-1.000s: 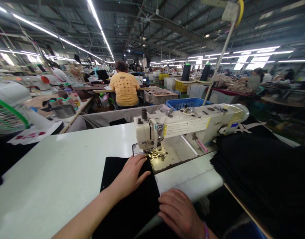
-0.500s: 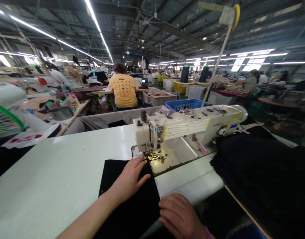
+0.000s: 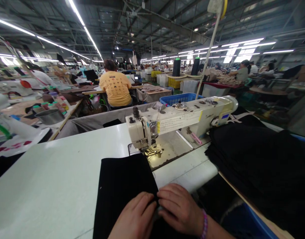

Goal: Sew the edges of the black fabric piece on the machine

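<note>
Compared with a moment before, the left hand (image 3: 132,215) has moved back from near the presser foot and now lies at the near end of the black cloth (image 3: 122,196), just beside the right hand (image 3: 179,209), so the two hands almost meet. Both hands are on the cloth with the fingers bent and their tips close together at its right edge. They may be pinching a fold there, but I cannot tell this surely, because the fingers hide the place. The cloth lies flat on the white table (image 3: 50,176), and its far end is just in front of the presser foot (image 3: 152,152) of the sewing machine (image 3: 167,126). It is not under the foot. A beaded bracelet (image 3: 204,224) is around the right wrist. To the right of the hands, a big pile of black fabric (image 3: 254,166) lies beside the machine, and its lower part hangs past the table edge. Behind the machine stands a blue basket (image 3: 181,98). Further away, a co-worker in a yellow shirt (image 3: 115,88) sits with the back turned, at another table among many work stations, and a metal pot (image 3: 49,116) stands on a table at the left side.
</note>
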A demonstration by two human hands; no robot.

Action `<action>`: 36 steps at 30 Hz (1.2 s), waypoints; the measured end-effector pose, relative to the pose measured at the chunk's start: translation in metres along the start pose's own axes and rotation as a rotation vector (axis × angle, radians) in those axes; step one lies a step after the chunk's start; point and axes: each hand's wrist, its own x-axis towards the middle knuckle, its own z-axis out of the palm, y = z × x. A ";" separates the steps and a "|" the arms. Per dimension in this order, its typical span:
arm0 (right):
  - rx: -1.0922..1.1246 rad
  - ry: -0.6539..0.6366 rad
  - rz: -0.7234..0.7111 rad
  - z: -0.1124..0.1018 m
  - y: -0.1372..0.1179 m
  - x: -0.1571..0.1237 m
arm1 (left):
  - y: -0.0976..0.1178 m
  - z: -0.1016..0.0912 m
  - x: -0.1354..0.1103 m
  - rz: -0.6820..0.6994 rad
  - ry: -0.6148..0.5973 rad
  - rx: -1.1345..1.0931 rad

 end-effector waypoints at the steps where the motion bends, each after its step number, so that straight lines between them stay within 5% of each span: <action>1: -0.003 -0.003 -0.001 -0.001 0.000 0.000 | 0.004 0.000 -0.006 0.049 0.023 0.036; 11: 0.000 -0.118 0.032 0.000 0.008 0.011 | -0.011 -0.008 0.001 0.071 0.067 0.076; 29: -0.174 -0.320 0.296 0.026 0.059 0.087 | -0.115 0.002 0.047 -0.161 -0.110 -0.213; 36: -0.158 -0.269 0.379 0.032 0.043 0.077 | -0.135 0.012 0.055 -0.259 -0.117 -0.177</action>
